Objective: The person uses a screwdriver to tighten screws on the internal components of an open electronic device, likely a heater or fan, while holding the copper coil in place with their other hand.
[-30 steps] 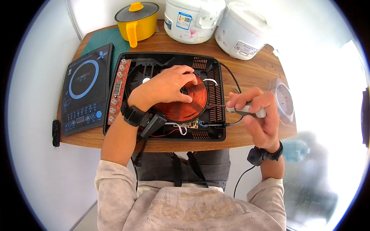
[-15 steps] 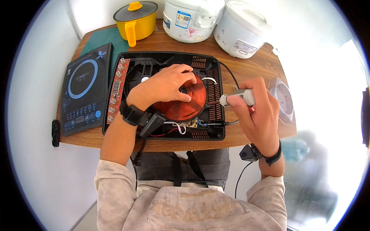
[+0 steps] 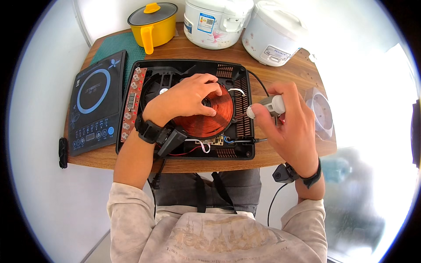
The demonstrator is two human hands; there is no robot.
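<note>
An opened induction cooker base [image 3: 149, 79], black, lies on the wooden table [image 3: 272, 70] with its copper coil [image 3: 212, 118] exposed. My left hand [image 3: 186, 98] rests on the coil, fingers curled over its centre. My right hand [image 3: 289, 127] holds a grey-handled screwdriver [image 3: 267, 106] at the cooker's right side, its tip pointing left toward the vent slots beside the coil. A circuit board with red, white and blue wires [image 3: 206, 144] shows at the cooker's near edge.
The cooker's black glass top panel [image 3: 94, 109] lies at the left. A yellow pot [image 3: 153, 24] and two white rice cookers [image 3: 217, 19] [image 3: 274, 35] stand at the back. A clear plastic container [image 3: 322, 111] sits at the right edge.
My right hand has lifted and turned the screwdriver, bringing it from low near the table's right edge up to the cooker's right side. The left hand stays on the coil.
</note>
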